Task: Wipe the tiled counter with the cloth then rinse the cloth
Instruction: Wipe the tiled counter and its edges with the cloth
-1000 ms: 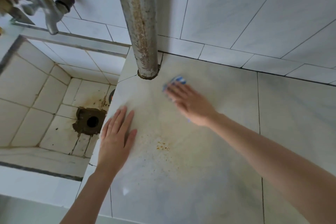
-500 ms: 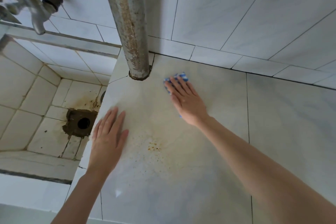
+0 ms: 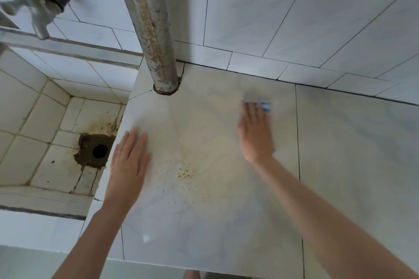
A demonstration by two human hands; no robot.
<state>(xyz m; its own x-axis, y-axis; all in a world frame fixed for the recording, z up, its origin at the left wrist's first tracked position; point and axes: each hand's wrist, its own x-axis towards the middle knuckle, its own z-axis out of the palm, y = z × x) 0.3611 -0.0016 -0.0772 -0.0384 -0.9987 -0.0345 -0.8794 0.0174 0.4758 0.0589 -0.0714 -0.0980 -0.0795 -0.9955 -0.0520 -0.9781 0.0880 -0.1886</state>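
Brown specks (image 3: 184, 174) dot the near-middle bench (image 3: 340, 165); just left, the left hand (image 3: 129, 161) lies flat, grip open and empty. Farther right, the right hand (image 3: 256, 136) presses the cloth (image 3: 264, 104) down, fingers straight. Strokes kept that far could miss the specks

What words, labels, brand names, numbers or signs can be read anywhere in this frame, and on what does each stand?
None: no readable text shows in this frame.
The tiled counter, wall tiles, rusty pipe and tap show no lettering.
The blue and white cloth is blurred and mostly hidden under the right hand; any print on it cannot be told.
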